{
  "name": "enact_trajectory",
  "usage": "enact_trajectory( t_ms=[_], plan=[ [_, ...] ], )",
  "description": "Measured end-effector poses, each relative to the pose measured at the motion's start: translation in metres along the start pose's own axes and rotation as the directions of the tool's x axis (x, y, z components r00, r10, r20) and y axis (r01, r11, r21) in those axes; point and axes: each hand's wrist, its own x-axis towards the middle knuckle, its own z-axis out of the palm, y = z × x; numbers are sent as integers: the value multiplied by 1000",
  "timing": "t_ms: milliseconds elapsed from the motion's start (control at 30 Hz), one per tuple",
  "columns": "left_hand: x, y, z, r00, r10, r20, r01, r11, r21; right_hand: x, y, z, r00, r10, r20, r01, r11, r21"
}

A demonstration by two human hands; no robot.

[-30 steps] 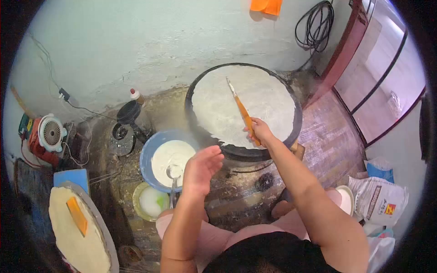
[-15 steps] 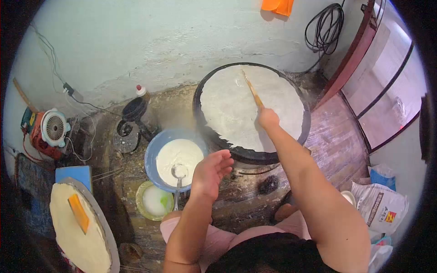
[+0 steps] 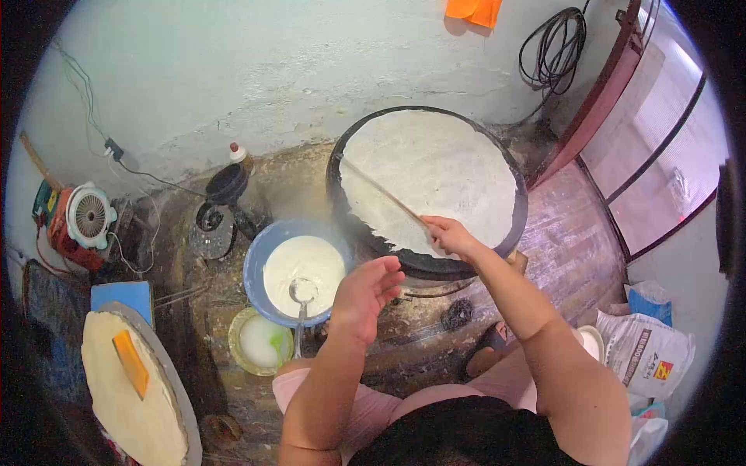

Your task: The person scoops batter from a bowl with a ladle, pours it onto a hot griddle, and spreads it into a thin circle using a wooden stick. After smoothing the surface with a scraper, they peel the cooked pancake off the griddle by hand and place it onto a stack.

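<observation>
In my right hand [image 3: 453, 237] is a long thin wooden spatula [image 3: 381, 190], gripped near its end. It slants across a thin pale sheet of batter [image 3: 443, 171] to the left edge of the round black griddle [image 3: 522, 213]. The sheet covers most of the plate, with a ragged border at lower left. My left hand [image 3: 363, 299] is raised with nothing in it, fingers stretched out, between the griddle and a blue basin [image 3: 254, 272]. White batter [image 3: 291, 260] fills the basin, and a metal ladle [image 3: 302, 317] rests in it.
Beside the basin stands a small bowl [image 3: 238, 353] of cloudy liquid. At lower left, round pale flatbreads [image 3: 159, 423] lie on a board with an orange scraper [image 3: 130, 363] on top. A small blower [image 3: 90, 216] sits at far left, sacks [image 3: 660, 342] at right.
My right hand has moved down and slightly left. The spatula's tip has swung from the sheet's upper middle to the griddle's left edge. The left hand stays almost where it was.
</observation>
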Motion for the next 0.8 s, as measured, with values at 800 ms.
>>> enact_trajectory(
  t_ms=[800],
  plan=[
    [1,1,-1,1000,29,8,-28,1000,-10,16,-14,25,984,97,-147,-141,932,-333]
  ],
)
